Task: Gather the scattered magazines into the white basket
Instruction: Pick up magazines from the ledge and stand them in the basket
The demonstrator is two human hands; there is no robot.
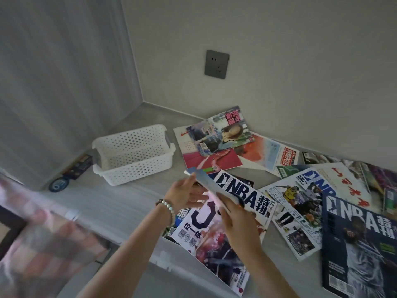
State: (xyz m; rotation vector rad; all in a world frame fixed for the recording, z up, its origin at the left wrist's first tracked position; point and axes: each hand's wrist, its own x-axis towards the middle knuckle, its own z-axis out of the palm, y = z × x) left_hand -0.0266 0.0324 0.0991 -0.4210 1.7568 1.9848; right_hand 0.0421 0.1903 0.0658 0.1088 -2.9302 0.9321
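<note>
An empty white perforated basket [133, 153] sits on the grey floor near the corner. Both hands hold a thin blue-backed magazine [209, 182] edge-up, just right of the basket. My left hand [184, 193], with a bead bracelet at the wrist, supports its near face with loosely spread fingers. My right hand [236, 220] grips its lower end. Below them lies an NBA magazine [245, 193] and a white one with a large J [202, 222]. Several more magazines spread to the right, among them an open one with a portrait [223, 132] and a dark NBA cover [361, 239].
The wall with a dark socket [216, 64] runs behind the magazines. A curtain [53, 82] hangs at left. A dark box [80, 166] and a round blue object [59, 184] lie left of the basket. A blurred patterned fabric [43, 233] fills the lower left.
</note>
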